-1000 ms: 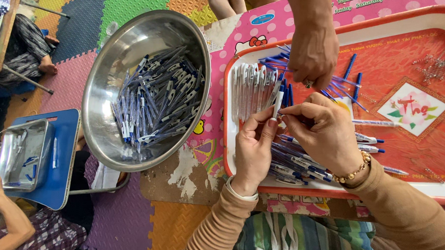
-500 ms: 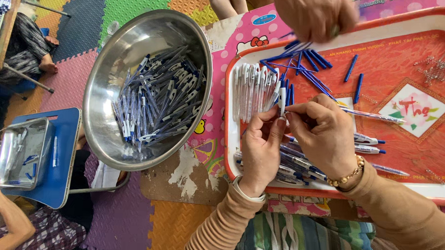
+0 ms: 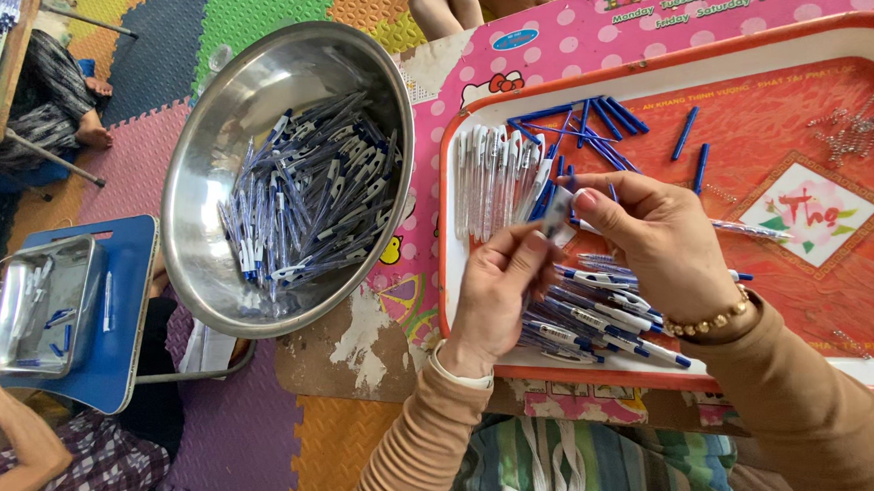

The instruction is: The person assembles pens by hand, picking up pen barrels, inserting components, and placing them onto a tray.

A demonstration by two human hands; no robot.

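Gone from the tray's far edge since half a second ago: the co-worker's hand; blue refills (image 3: 600, 115) lie there now. Steel bowl (image 3: 288, 175) of finished pens sits left, untouched. Left hand (image 3: 494, 292) pinches the clear pen barrel (image 3: 556, 216) upright, fingers curled, wrist low. Right hand (image 3: 658, 240) closes thumb and forefinger on its top. Advice: keep parts coaxial over the red tray (image 3: 848, 293).

- The small pen part (image 3: 557, 217) pinched between the left hand (image 3: 494, 292) and right hand (image 3: 658, 240) was blurred and mostly covered by fingertips.
- The red tray (image 3: 660, 79) ran off the right edge.
- The small metal springs (image 3: 850, 131) were too small to count.
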